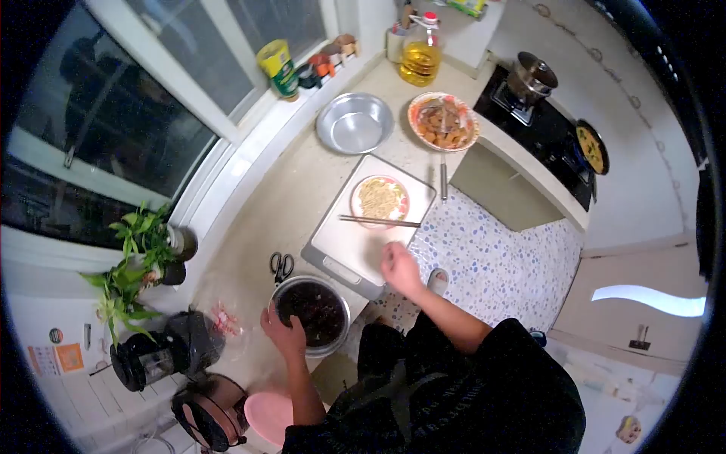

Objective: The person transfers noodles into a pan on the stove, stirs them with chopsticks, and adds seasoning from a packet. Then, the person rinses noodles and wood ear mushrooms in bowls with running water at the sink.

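My left hand point(286, 333) grips the left rim of a metal bowl point(344, 327) at the counter's near edge, thumb over the inside. Dark, wet-looking food point(311, 310) fills the bowl; its kind is not clear. My right hand point(399, 266) hovers at the near right side of a white cutting board point(344, 234), fingers curled together; anything inside them is hidden. On the board stands a patterned plate point(358, 216) of pale chopped or shredded food point(382, 198). A pair of chopsticks point(378, 221) lies across its near side. Black-handled scissors point(281, 265) lie beyond the bowl.
An empty metal basin point(355, 125) and a patterned bowl of brown chunks point(444, 125) stand farther back, with an oil bottle point(420, 57) behind. At right, a stove point(541, 129) carries a pot point(531, 77) and a frying pan point(592, 147). Potted plants point(144, 250) line the left.
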Demonstrator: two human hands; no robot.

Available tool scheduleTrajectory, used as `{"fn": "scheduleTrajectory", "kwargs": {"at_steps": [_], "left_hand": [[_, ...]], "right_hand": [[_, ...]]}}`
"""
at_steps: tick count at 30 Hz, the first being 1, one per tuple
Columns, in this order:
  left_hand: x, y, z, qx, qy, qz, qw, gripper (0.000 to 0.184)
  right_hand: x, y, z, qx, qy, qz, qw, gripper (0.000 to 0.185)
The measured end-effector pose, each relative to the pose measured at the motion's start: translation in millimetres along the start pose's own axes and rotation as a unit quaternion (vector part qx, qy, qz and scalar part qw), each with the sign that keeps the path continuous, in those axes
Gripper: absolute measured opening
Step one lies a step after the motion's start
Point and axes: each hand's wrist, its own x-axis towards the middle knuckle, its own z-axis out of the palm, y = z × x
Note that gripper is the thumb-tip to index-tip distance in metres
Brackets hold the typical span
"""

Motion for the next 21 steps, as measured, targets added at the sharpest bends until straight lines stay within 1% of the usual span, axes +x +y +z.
{"fn": "scheduleTrajectory", "kwargs": {"at_steps": [1, 2, 4, 5, 7, 8, 9, 10, 11, 12, 13, 14, 17, 19, 20, 21], "left_hand": [[5.7, 27.1, 3.5, -0.029, 0.007, 0.04, 0.999, 0.063], [9.0, 53.4, 10.1, -0.05, -0.006, 0.061, 0.997, 0.063], [10.8, 109.1, 28.0, -0.088, -0.031, 0.104, 0.99, 0.062], [8.3, 138.4, 38.6, -0.121, -0.045, 0.11, 0.986, 0.062], [-1.1, 172.9, 76.0, -0.256, -0.109, 0.057, 0.959, 0.062], [-7.7, 201.8, 86.8, -0.253, -0.133, 0.021, 0.958, 0.063], [-11.8, 220.8, 101.3, -0.278, -0.15, 0.019, 0.949, 0.062], [-18.8, 235.6, 115.7, -0.302, -0.167, 0.017, 0.938, 0.062], [-24.5, 249.0, 130.9, -0.326, -0.186, 0.016, 0.927, 0.062], [-29.5, 257.4, 146.9, -0.321, -0.197, 0.007, 0.926, 0.062], [-35.2, 271.0, 154.7, -0.318, -0.205, 0.006, 0.926, 0.061], [-40.0, 285.6, 160.2, -0.315, -0.212, 0.004, 0.925, 0.059], [-50.5, 316.8, 177.6, -0.313, -0.224, 0.005, 0.923, 0.054], [-52.5, 330.7, 184.1, -0.299, -0.24, -0.008, 0.923, 0.053], [-52.6, 334.8, 190.6, -0.323, -0.247, -0.032, 0.913, 0.054], [-53.7, 342.1, 194.0, -0.323, -0.245, -0.028, 0.914, 0.054]], "right_hand": [[11.9, 3.2, -27.4, -0.07, 0.075, -0.001, 0.995, 0.031], [29.7, 29.6, -41.5, -0.097, 0.154, -0.024, 0.983, 0.038], [67.5, 50.3, -80.9, -0.107, 0.256, -0.028, 0.96, 0.044], [83.9, 59.6, -98.8, -0.111, 0.304, -0.029, 0.946, 0.047], [115.6, 84.5, -114.7, -0.025, 0.261, 0.049, 0.964, 0.054], [130.5, 103.4, -117.0, 0.017, 0.243, 0.089, 0.966, 0.057], [143.8, 126.8, -105.0, 0.1, 0.242, 0.094, 0.96, 0.063], [162.5, 164.4, -87.1, 0.337, 0.137, 0.171, 0.916, 0.069], [163.0, 144.4, -106.9, 0.338, 0.089, 0.243, 0.905, 0.066], [163.9, 134.3, -121.9, 0.424, 0.048, 0.287, 0.858, 0.063], [166.1, 138.6, -125.8, 0.468, 0.013, 0.304, 0.83, 0.064], [167.3, 137.5, -130.0, 0.444, 0.012, 0.328, 0.834, 0.058], [172.6, 148.6, -144.7, 0.278, 0.042, 0.305, 0.91, 0.047], [176.9, 158.5, -161.0, 0.213, 0.076, 0.267, 0.937, 0.04], [179.6, 162.6, -168.2, 0.179, 0.094, 0.246, 0.948, 0.038], [180.1, 168.2, -173.2, 0.145, 0.11, 0.227, 0.957, 0.038]]}}
